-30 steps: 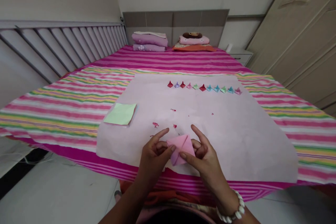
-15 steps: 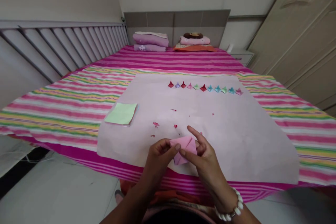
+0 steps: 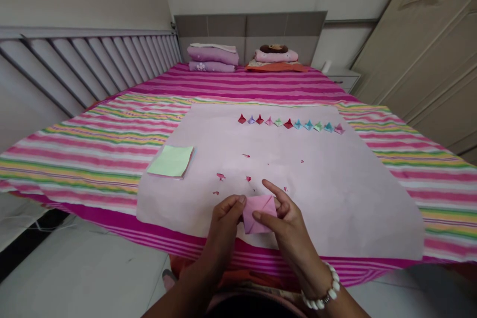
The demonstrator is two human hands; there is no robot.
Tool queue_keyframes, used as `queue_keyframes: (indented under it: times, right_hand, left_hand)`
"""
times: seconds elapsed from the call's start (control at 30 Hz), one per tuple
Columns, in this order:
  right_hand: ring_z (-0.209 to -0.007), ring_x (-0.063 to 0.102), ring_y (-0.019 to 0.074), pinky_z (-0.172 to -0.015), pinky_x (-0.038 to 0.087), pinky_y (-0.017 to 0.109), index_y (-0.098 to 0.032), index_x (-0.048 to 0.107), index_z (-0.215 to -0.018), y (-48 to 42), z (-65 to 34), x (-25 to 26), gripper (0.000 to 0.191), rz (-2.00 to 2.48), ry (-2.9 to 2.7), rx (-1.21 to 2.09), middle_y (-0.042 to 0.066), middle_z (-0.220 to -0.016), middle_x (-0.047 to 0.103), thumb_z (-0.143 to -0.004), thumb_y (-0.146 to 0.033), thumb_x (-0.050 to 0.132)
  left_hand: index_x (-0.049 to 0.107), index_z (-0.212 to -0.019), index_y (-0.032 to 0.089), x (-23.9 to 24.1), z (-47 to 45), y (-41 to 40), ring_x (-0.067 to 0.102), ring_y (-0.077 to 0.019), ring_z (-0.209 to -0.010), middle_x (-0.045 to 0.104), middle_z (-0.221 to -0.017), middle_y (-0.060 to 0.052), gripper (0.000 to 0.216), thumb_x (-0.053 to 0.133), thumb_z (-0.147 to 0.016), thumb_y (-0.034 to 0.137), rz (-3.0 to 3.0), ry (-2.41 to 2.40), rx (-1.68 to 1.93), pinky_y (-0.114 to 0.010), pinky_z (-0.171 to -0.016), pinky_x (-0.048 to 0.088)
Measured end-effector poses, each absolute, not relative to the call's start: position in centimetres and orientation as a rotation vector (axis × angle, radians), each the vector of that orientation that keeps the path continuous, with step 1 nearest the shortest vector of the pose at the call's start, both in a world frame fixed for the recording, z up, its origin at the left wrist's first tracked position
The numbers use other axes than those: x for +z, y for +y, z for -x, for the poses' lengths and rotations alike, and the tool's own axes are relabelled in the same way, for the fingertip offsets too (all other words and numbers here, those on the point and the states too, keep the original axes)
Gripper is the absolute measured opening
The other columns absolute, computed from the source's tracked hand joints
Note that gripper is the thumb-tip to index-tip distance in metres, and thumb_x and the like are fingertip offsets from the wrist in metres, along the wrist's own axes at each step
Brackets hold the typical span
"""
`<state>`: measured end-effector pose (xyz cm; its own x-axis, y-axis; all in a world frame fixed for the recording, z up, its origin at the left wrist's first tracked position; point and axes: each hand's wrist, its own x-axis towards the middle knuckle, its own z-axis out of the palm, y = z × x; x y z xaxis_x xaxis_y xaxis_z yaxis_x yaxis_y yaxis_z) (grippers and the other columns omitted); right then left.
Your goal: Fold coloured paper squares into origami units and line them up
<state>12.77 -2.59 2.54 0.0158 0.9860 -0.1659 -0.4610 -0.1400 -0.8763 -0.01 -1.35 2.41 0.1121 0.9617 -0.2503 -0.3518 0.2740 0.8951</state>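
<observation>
A folded square of pink paper (image 3: 258, 226) with diagonal creases is held up near the front edge of the pale sheet (image 3: 357, 194). My left hand (image 3: 225, 218) pinches its upper left corner between thumb and fingers. With the thumb lying across its face and fingers behind, my right hand (image 3: 290, 223) grips the right side; its index finger points out away from the paper. Part of the paper's back is hidden by the fingers. Small red paper scraps (image 3: 221, 177) lie just beyond my hands.
A stack of paper squares (image 3: 171, 161), light green on top, lies at the left. A row of small folded paper pieces (image 3: 288, 123) in several colours runs along the sheet's far side. Folded bedding (image 3: 213, 57) is piled by the headboard (image 3: 208, 30); a railing (image 3: 97, 59) flanks the bed's left.
My left thumb has slid off the paper's middle to its upper left corner. The pink paper has turned slightly and its face is more exposed. My right hand has barely shifted.
</observation>
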Motion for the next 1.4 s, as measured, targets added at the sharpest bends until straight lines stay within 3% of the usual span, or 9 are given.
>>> queue_keyframes:
  times: [0.17, 0.3, 0.57, 0.67, 0.8, 1.0, 1.2, 1.4]
  right_hand:
    - [-0.055, 0.059, 0.0122, -0.057, 0.049, 0.026, -0.02, 0.052, -0.126, -2.4, -12.7, 1.9, 0.074, 0.982, -0.693, 1.47, -0.005, -0.065, 0.066, -0.059, -0.019, 0.083]
    - [-0.056, 0.059, 0.0116, -0.059, 0.05, 0.026, -0.02, 0.054, -0.123, -2.3, -12.7, 1.6, 0.072, 0.941, -0.655, 1.502, -0.004, -0.066, 0.068, -0.057, -0.017, 0.084]
    - [-0.063, 0.065, 0.0152, -0.066, 0.052, 0.03, -0.019, 0.062, -0.11, -1.9, -12.8, 1.2, 0.061, 0.948, -0.613, 1.439, -0.001, -0.072, 0.072, -0.054, -0.02, 0.086]
    - [-0.056, 0.062, 0.0126, -0.062, 0.05, 0.028, -0.018, 0.066, -0.103, -1.9, -12.7, 1.0, 0.051, 0.959, -0.636, 1.406, -0.005, -0.062, 0.067, -0.056, -0.021, 0.085]
    - [-0.053, 0.059, 0.0114, -0.064, 0.049, 0.028, -0.018, 0.06, -0.119, -2.2, -13.1, 1.1, 0.061, 0.977, -0.673, 1.42, -0.008, -0.055, 0.06, -0.062, -0.021, 0.082]
    - [-0.059, 0.062, 0.015, -0.069, 0.05, 0.033, -0.016, 0.054, -0.128, -2.4, -13.4, 1.1, 0.071, 0.975, -0.678, 1.42, -0.004, -0.061, 0.066, -0.063, -0.024, 0.081]
    - [-0.065, 0.067, 0.0181, -0.074, 0.053, 0.038, -0.018, 0.054, -0.129, -2.5, -13.4, 1.0, 0.07, 0.943, -0.665, 1.47, 0.0, -0.072, 0.071, -0.065, -0.026, 0.081]
    - [-0.093, 0.066, 0.0212, -0.085, 0.049, 0.037, -0.025, 0.057, -0.125, -2.5, -14.2, 1.2, 0.062, 0.764, -0.83, 1.578, 0.007, -0.107, 0.07, -0.066, -0.017, 0.076]
  left_hand:
    - [0.052, -0.056, 0.015, 2.6, -0.1, -1.1, 0.031, -0.0063, -0.048, 0.038, -0.049, 0.008, 0.036, 0.075, -0.066, 0.042, -0.867, 1.084, 1.088, -0.019, -0.047, 0.027]
    - [0.05, -0.055, 0.016, 2.3, 0.0, -0.9, 0.03, -0.0058, -0.046, 0.036, -0.048, 0.008, 0.037, 0.072, -0.069, 0.043, -0.754, 1.043, 1.106, -0.019, -0.046, 0.026]
    - [0.065, -0.063, 0.014, 1.9, 0.4, -0.6, 0.044, -0.0086, -0.053, 0.052, -0.054, 0.004, 0.026, 0.075, -0.068, 0.037, -0.9, 1.028, 1.072, -0.021, -0.053, 0.034]
    - [0.066, -0.066, 0.015, 1.9, 0.5, -0.6, 0.049, -0.0102, -0.056, 0.057, -0.058, 0.003, 0.024, 0.074, -0.069, 0.037, -0.811, 1.023, 1.138, -0.022, -0.057, 0.039]
    - [0.064, -0.065, 0.015, 2.0, 0.5, -0.6, 0.05, -0.0102, -0.052, 0.057, -0.055, 0.004, 0.025, 0.074, -0.069, 0.037, -0.746, 1.019, 1.16, -0.023, -0.055, 0.041]
    - [0.071, -0.082, 0.015, 2.1, 0.5, -0.8, 0.058, -0.0145, -0.063, 0.065, -0.065, -0.001, 0.026, 0.074, -0.07, 0.037, -0.8, 1.007, 1.124, -0.026, -0.064, 0.046]
    - [0.073, -0.07, 0.015, 2.1, 0.7, -0.5, 0.051, -0.0092, -0.059, 0.064, -0.064, 0.0, 0.019, 0.079, -0.063, 0.033, -0.777, 1.042, 1.124, -0.021, -0.059, 0.043]
    - [0.073, -0.083, 0.015, 3.2, 2.2, 0.2, 0.052, -0.007, -0.061, 0.064, -0.071, -0.002, 0.021, 0.079, -0.066, 0.025, -0.623, 0.807, 0.948, -0.015, -0.055, 0.04]
